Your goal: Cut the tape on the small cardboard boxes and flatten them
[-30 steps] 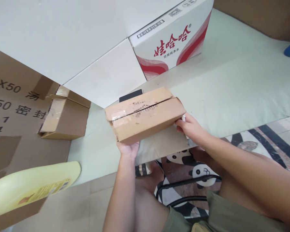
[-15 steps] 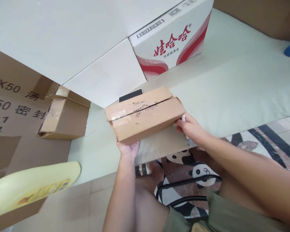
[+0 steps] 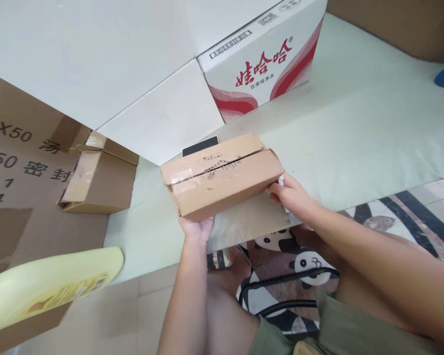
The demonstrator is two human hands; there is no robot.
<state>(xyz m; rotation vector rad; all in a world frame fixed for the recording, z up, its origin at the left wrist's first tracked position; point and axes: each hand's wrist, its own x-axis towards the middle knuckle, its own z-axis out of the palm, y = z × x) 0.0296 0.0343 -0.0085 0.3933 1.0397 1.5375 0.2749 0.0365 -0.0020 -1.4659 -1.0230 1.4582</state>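
Between my two hands is a small brown cardboard box (image 3: 225,180), its top seam lined with clear tape and scuffed with dark marks. My left hand (image 3: 197,228) supports it from below at the near left corner, its fingers mostly hidden under the box. At the right end, my right hand (image 3: 286,193) grips the lower corner with bent fingers; a small white item shows beside the thumb, too little of it to name. Behind the box lies a dark flat device (image 3: 200,146), partly covered.
A white carton with red lettering (image 3: 262,74) stands at the back. Large white panels (image 3: 163,113) fill the upper left. Another small cardboard box (image 3: 101,180) leans by a big brown carton (image 3: 7,197). A pale yellow bottle (image 3: 55,283) lies at lower left. Pale cloth (image 3: 370,123) covers the surface.
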